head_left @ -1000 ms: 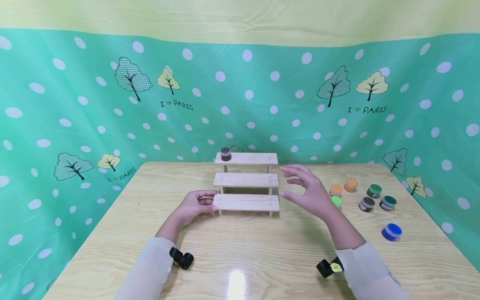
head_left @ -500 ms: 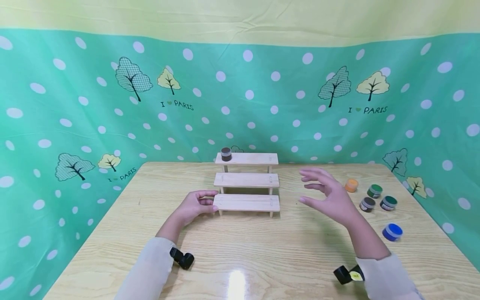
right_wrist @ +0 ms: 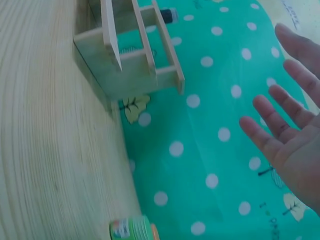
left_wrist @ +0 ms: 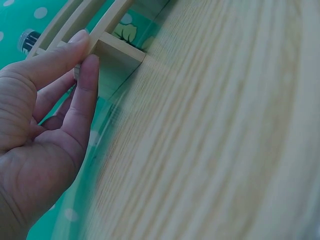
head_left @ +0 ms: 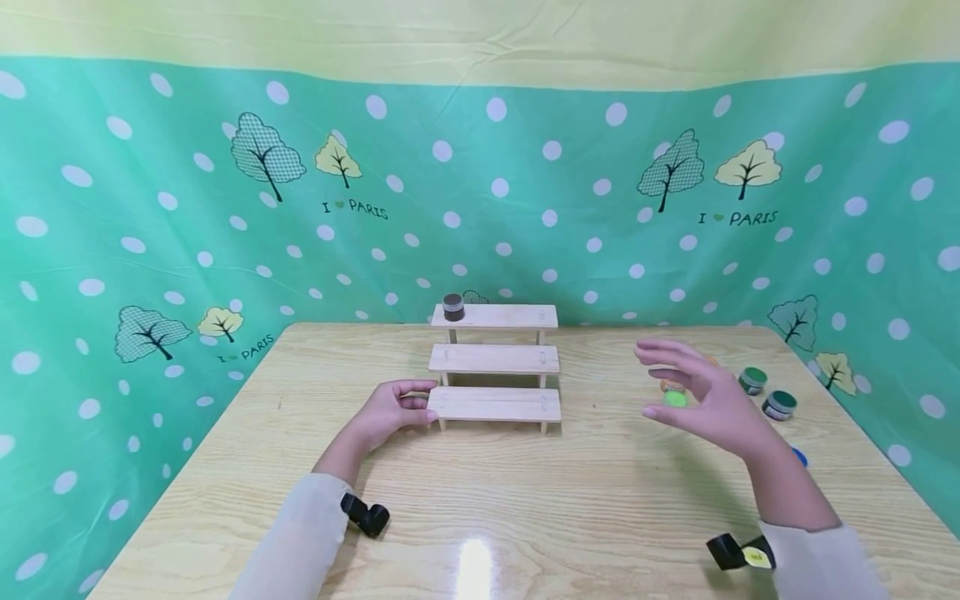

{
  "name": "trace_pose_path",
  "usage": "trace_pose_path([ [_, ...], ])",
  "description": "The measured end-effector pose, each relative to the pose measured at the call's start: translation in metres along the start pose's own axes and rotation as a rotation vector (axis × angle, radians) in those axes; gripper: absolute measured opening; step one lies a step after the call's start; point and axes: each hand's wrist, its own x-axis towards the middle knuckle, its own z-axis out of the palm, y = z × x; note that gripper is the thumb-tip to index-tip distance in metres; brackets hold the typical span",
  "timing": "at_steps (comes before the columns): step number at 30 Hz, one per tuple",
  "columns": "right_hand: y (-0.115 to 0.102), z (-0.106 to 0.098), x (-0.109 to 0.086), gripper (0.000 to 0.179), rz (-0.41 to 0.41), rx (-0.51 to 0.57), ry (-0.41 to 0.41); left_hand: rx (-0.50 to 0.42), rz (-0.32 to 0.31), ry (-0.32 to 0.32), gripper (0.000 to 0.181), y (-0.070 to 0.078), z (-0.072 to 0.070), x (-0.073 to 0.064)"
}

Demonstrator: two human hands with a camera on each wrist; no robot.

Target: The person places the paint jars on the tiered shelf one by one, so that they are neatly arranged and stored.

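Observation:
A three-tier wooden display stand (head_left: 495, 405) stands toward the back of the table. My left hand (head_left: 384, 415) pinches the left end of its lowest shelf; in the left wrist view, thumb (left_wrist: 75, 45) and fingers meet at that end. One small jar with a dark brown lid (head_left: 453, 307) sits at the left of the top shelf. Over the table to the right, my right hand (head_left: 705, 402) is held with fingers spread and nothing in it. Just beyond its thumb are a light green jar (head_left: 676, 399) and an orange jar (head_left: 672, 386), partly hidden.
Two dark green jars (head_left: 752, 381) (head_left: 780, 405) stand to the right of my right hand. A blue jar (head_left: 800, 457) shows only partly behind the right wrist. A green dotted cloth (head_left: 375, 208) hangs behind the wooden table (head_left: 570, 500).
My right hand has moved right, away from the stand and over toward the jars, covering some of them. My left hand keeps its place on the lowest shelf.

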Motion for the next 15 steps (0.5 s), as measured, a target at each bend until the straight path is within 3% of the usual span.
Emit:
trace_pose_path([
  [15, 0.006, -0.034, -0.029, 0.062, 0.121, -0.118, -0.016, 0.005, -0.012, 0.001, 0.063, 0.002, 0.000, -0.001],
])
